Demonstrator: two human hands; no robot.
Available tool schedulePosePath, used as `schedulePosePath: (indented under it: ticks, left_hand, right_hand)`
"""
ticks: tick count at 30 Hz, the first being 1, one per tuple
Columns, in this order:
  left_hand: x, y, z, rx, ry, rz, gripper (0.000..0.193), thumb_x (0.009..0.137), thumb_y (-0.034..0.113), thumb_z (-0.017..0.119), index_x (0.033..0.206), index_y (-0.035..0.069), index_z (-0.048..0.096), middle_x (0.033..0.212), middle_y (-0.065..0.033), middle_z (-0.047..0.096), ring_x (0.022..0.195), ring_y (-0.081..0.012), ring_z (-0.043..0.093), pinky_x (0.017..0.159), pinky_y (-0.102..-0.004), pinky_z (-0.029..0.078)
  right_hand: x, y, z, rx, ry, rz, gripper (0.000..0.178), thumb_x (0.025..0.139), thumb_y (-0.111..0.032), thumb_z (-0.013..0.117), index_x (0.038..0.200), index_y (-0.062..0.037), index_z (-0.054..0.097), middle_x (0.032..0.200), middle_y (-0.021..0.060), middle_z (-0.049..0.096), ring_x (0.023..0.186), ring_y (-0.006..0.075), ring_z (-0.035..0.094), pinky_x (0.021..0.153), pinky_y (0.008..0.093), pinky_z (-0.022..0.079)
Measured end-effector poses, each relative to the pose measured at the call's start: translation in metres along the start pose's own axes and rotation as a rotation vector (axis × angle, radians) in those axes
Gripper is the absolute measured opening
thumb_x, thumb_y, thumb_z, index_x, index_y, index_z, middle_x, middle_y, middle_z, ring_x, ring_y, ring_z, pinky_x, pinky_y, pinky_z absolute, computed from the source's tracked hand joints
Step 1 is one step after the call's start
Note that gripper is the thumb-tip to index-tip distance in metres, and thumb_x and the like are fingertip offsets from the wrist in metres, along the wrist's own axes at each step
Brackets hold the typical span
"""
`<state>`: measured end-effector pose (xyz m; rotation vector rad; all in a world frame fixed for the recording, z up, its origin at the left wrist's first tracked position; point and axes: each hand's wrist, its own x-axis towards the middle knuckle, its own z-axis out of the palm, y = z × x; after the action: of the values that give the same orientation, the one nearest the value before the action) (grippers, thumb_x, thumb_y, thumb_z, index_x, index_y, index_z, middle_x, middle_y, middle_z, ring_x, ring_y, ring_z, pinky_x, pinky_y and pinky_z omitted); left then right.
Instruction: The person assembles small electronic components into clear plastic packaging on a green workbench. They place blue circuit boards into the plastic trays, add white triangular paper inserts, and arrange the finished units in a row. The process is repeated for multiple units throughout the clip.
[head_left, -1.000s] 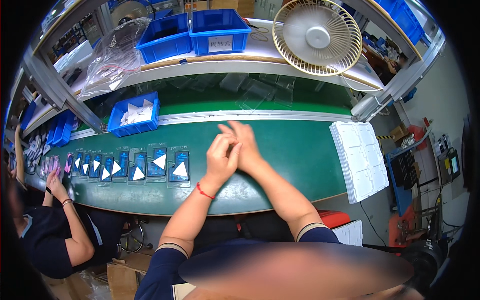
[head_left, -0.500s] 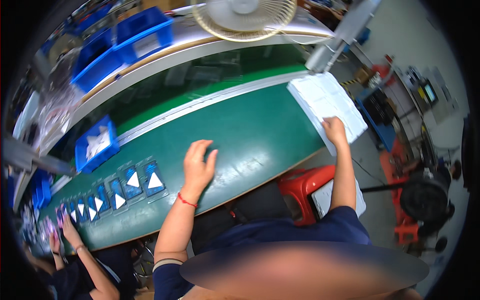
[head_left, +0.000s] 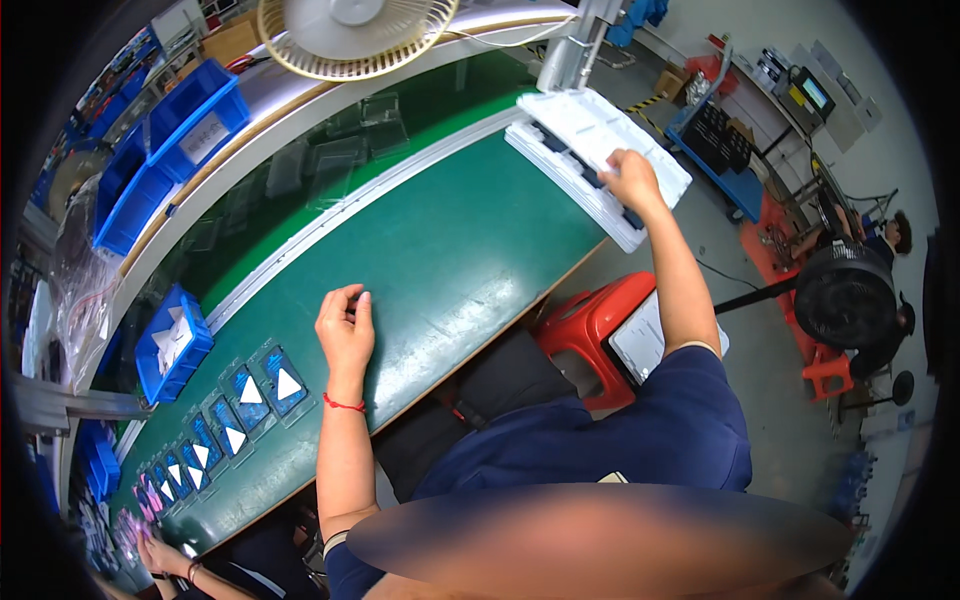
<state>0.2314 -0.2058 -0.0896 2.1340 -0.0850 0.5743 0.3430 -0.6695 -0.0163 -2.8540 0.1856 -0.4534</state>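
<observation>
My right hand [head_left: 634,182] grips the near edge of a white plastic tray [head_left: 585,118] at the table's far right end. That tray is raised and tilted over a second white tray [head_left: 565,172]; dark pieces show in the gap between them. My left hand [head_left: 346,330], a red cord on its wrist, hovers over the green table [head_left: 450,230] with fingers loosely curled, thumb apart, nothing visible in it. To its left, a row of clear blister packs with dark blue inserts and white triangles, the nearest one a blister pack [head_left: 287,382], runs along the table.
A blue bin [head_left: 174,343] with white pieces stands behind the packs. Another person's hands [head_left: 160,555] work at the far left end. A red stool [head_left: 590,335] is below the right edge; a fan [head_left: 357,30] and blue bins [head_left: 195,120] occupy the shelf.
My right hand has lifted the upper white tray's near edge, exposing dark pieces underneath. My left hand's fingers have curled in. The whole view has shifted.
</observation>
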Motion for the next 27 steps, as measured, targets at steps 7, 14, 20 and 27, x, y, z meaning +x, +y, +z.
schedulePosePath:
  ticks: [7,14,20,27]
  left_hand:
    - [-0.004,-0.006,0.001,-0.026,0.022,-0.010,0.012,0.088,0.009,0.066,0.096,0.001,0.068,0.085,-0.0072,0.064,0.068,-0.0133,0.059,0.060,-0.0263,0.049]
    - [-0.007,0.006,-0.001,-0.014,-0.034,0.009,0.013,0.090,0.010,0.066,0.100,0.001,0.068,0.088,-0.0058,0.064,0.073,-0.0120,0.059,0.063,-0.0251,0.048]
    - [-0.008,-0.001,0.002,0.033,-0.076,0.017,0.014,0.090,0.010,0.066,0.100,0.001,0.068,0.088,-0.0053,0.064,0.073,-0.0117,0.059,0.062,-0.0249,0.048]
    - [-0.007,-0.013,0.000,-0.044,-0.044,-0.074,0.015,0.090,0.011,0.067,0.100,0.001,0.068,0.088,-0.0050,0.065,0.074,-0.0110,0.060,0.063,-0.0238,0.048]
  right_hand:
    - [-0.040,0.031,-0.058,-0.112,0.126,0.365,0.036,0.074,-0.030,0.076,0.095,-0.0018,0.070,0.096,0.0205,0.069,0.094,0.0355,0.066,0.083,0.0431,0.051]
    - [-0.176,0.144,0.058,-0.405,0.088,0.987,0.043,0.078,-0.044,0.067,0.101,-0.0080,0.071,0.107,0.0151,0.069,0.118,0.0372,0.053,0.105,0.0546,0.031]
    - [-0.263,0.157,0.170,-0.164,0.029,0.941,0.069,0.084,-0.048,0.061,0.135,-0.0047,0.044,0.145,0.0179,0.037,0.142,0.0400,0.020,0.113,0.0595,0.012]
    - [-0.243,0.160,0.171,-0.200,-0.014,0.961,0.062,0.081,-0.046,0.064,0.126,-0.0056,0.051,0.138,0.0157,0.045,0.135,0.0378,0.032,0.111,0.0568,0.023]
